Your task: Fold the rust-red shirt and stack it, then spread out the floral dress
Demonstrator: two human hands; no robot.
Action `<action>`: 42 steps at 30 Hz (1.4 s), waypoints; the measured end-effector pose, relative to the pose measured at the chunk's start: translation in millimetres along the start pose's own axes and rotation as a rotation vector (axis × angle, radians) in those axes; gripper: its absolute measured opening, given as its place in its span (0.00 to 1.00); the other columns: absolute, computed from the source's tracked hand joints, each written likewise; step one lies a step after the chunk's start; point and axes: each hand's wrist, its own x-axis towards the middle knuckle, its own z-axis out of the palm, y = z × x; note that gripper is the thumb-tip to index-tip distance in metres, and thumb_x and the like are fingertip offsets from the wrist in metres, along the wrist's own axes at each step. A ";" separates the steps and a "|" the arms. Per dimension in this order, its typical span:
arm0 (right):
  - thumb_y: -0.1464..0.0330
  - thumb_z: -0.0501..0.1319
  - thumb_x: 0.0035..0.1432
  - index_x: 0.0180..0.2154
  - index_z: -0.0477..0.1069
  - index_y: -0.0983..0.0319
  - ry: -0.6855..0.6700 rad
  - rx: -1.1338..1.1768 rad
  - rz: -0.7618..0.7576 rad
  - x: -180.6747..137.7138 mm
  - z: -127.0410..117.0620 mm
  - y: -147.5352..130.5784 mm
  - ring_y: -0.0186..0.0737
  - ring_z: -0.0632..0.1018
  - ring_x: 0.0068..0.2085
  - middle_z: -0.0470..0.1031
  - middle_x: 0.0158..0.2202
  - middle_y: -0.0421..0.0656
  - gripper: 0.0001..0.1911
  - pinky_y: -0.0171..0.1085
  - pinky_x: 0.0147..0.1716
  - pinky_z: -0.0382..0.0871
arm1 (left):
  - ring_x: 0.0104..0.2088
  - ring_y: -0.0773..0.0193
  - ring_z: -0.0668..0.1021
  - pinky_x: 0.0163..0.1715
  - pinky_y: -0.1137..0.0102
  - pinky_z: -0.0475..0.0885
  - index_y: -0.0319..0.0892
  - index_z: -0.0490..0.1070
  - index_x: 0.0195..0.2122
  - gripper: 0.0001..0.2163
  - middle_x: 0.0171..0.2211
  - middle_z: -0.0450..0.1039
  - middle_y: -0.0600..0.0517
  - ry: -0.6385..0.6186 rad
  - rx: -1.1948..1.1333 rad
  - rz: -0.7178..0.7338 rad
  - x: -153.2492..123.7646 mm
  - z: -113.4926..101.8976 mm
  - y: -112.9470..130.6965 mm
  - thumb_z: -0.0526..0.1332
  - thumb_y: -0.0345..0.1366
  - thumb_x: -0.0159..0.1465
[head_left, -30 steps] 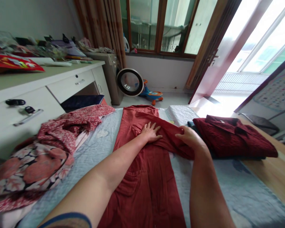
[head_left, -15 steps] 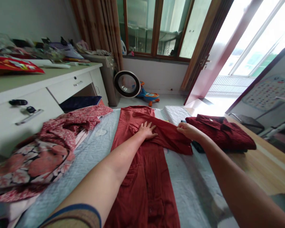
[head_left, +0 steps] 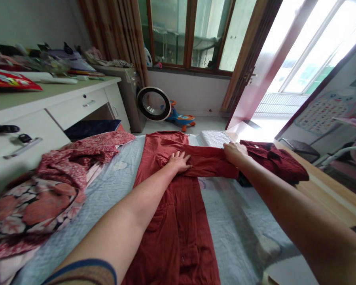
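My right hand (head_left: 235, 152) has drawn the red sleeve (head_left: 213, 165) out rightward, fingers closed on its end, while my left hand (head_left: 179, 161) pins the red garment (head_left: 172, 221) with flat, spread fingers.

A heap of red patterned clothes (head_left: 62, 174) lies on the pale blue quilt (head_left: 231, 213), hard by a white desk (head_left: 47, 111) whose top is strewn with clutter. On the far side a folded dark red garment (head_left: 275, 162) sits near the wooden edge. By the window stand a round fan (head_left: 153, 104) and a toy car (head_left: 182, 117).
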 end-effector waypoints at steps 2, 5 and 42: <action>0.74 0.53 0.61 0.45 0.76 0.69 0.075 -0.050 0.023 -3.3 4.4 -13.1 0.59 0.71 0.53 0.72 0.51 0.62 0.16 0.50 0.48 0.62 | 0.68 0.46 0.56 0.63 0.46 0.52 0.50 0.53 0.67 0.31 0.69 0.52 0.43 0.026 -0.011 0.037 -4.8 -8.0 1.9 0.51 0.55 0.66; 0.73 0.51 0.63 0.48 0.74 0.66 0.122 -0.020 -0.081 -12.0 19.9 -37.4 0.55 0.69 0.54 0.70 0.53 0.58 0.17 0.48 0.51 0.59 | 0.68 0.54 0.58 0.65 0.49 0.50 0.47 0.54 0.66 0.25 0.68 0.55 0.44 0.126 -0.016 0.081 -18.4 -23.1 -2.9 0.48 0.47 0.70; 0.72 0.50 0.64 0.43 0.74 0.60 0.117 0.339 -0.018 -21.9 81.7 -160.7 0.43 0.74 0.46 0.74 0.45 0.49 0.15 0.36 0.41 0.64 | 0.48 0.59 0.75 0.53 0.65 0.69 0.43 0.72 0.44 0.08 0.45 0.75 0.49 0.512 -0.350 -0.106 -98.0 13.0 -61.6 0.59 0.30 0.64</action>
